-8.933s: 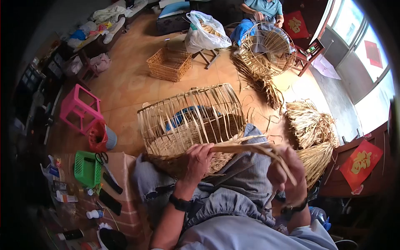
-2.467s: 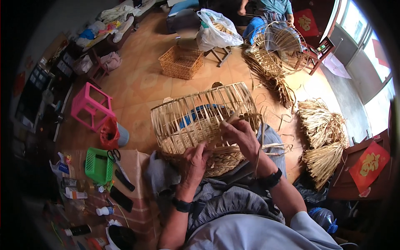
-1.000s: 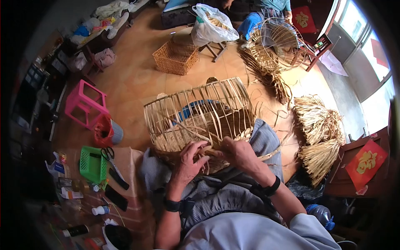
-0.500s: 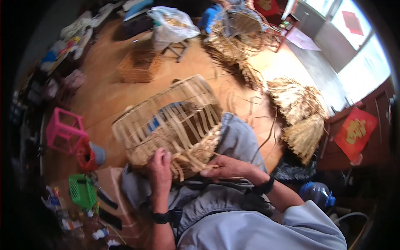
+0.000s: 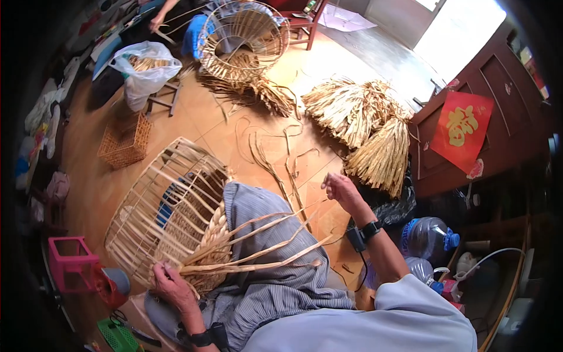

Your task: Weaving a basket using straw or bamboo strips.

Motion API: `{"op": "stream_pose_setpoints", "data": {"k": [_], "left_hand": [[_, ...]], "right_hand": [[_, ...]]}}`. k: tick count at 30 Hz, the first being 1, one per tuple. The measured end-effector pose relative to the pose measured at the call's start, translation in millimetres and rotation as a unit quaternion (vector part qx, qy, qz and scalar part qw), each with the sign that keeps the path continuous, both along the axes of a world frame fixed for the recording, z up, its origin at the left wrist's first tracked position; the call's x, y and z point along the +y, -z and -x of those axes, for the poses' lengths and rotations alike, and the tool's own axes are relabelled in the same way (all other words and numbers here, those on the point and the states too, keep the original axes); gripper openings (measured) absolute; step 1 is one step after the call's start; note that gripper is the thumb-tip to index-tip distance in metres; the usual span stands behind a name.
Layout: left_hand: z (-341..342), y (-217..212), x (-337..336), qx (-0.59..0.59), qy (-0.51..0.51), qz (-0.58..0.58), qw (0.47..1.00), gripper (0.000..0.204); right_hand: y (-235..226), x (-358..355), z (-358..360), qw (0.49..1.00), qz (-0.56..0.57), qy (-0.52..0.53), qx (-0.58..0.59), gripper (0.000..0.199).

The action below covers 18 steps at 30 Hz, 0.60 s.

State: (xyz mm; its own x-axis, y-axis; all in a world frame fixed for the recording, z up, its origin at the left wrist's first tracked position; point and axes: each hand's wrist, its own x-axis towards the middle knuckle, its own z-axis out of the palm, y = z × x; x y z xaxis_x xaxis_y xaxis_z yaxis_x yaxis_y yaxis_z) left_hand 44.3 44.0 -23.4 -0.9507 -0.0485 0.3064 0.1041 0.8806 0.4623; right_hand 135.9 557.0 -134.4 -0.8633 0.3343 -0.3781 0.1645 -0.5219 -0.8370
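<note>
On my lap, tipped on its side with the open end facing left and far, sits the half-woven basket (image 5: 170,217); resting it on my knees keeps the rim where I'm weaving within reach. My left hand (image 5: 169,283) is closed over the near rim, fingers curled around the butt ends of the loose strips (image 5: 264,249), pinning them against the braided edge so the weave doesn't slacken. The strips fan out to the right across my grey trousers (image 5: 264,281). My right hand (image 5: 340,190) is up and out to the right, fingers loosely pinched; it looks to be drawing one thin strip taut, but I can't tell for sure that it has hold of it.

Further right on the floor, two bundles of split cane (image 5: 369,126) lie near my right hand, probably kept there as supply. Far centre there's another open-frame basket (image 5: 246,38) with more cane beside it, and another person's hand (image 5: 156,22) at the far left edge. A small square woven basket (image 5: 124,141) and a white plastic bag (image 5: 143,70) sit far left. Pink stool (image 5: 70,264) near left. Water bottles (image 5: 428,237) near right, by the dark wooden cabinet (image 5: 469,146).
</note>
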Motion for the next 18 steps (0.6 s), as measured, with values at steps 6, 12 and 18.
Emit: {"op": "stream_pose_setpoints", "data": {"k": [6, 12, 18], "left_hand": [[2.4, -15.8, 1.6, -0.035, -0.001, 0.026, 0.999, 0.022], [5.7, -19.8, 1.7, -0.112, -0.033, 0.022, 0.993, 0.028], [-1.1, -16.2, 7.6, -0.076, -0.049, 0.013, 0.996, 0.030]], "right_hand": [[136.2, 7.2, -61.8, 0.946, -0.188, -0.070, -0.256, 0.027], [207.9, -47.7, -70.4, 0.872, -0.336, -0.178, -0.307, 0.026], [256.8, -82.6, -72.3, 0.757, -0.522, -0.238, -0.312, 0.026]]}}
